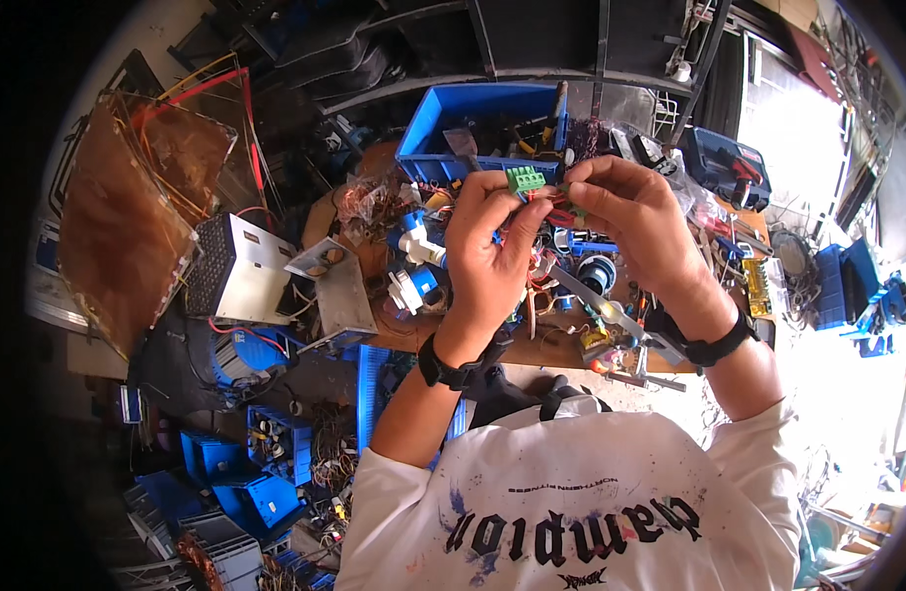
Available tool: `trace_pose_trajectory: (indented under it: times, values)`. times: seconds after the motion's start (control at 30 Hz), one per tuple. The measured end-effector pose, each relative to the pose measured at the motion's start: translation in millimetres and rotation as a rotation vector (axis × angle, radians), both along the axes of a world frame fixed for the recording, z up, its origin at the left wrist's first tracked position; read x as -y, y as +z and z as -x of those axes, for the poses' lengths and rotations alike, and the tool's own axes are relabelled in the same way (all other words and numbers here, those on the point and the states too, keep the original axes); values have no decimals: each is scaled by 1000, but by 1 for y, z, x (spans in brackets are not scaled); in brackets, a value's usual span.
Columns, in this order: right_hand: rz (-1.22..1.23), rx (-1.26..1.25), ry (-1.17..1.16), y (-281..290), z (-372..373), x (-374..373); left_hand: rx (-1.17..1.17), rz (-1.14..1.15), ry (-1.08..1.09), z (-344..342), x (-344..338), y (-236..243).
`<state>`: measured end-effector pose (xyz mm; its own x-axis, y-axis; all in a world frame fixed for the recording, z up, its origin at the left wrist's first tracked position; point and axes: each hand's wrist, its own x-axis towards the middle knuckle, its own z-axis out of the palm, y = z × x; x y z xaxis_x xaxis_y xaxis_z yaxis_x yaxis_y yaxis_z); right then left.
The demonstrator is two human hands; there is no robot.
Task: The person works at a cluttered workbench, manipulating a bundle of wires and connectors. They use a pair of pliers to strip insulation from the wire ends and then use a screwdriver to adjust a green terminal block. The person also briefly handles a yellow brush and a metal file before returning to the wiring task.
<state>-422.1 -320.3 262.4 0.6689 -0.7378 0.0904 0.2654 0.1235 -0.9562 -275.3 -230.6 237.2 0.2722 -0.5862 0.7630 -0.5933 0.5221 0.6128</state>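
Over the cluttered workbench, my left hand (490,231) grips a green screw terminal block (525,179) between thumb and forefinger, its row of openings facing up. Just to the right, my right hand (635,212) is closed in a pinch, with thumb and forefinger on a thin wire (553,194) that runs toward the block. Fingertips hide where the wire meets the block. Both hands are raised close together, and dark bands circle both wrists.
Behind my hands stands a blue bin (482,128) of tools. Blue-and-white industrial plugs (411,286) lie left on the wooden bench (403,335), with a round blue-rimmed part (597,274) to the right. A dark tool case (726,167) sits at far right. Blue crates (261,497) fill the lower left.
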Motion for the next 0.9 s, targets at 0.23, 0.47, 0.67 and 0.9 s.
trace_pose_trajectory:
  times: [0.23,0.47,0.67,0.9]
  values:
    - [-87,6,98,1,3,5,-331,-245,-283,-8,-4,-7]
    - [-171,47,124,-3,4,6,-398,-333,-423,-12,-7,-10]
    - [-198,72,143,-11,-7,8,-512,-397,-465,-21,-11,-12]
    - [-199,28,136,-19,-35,5,-673,-465,-446,-51,-8,-9]
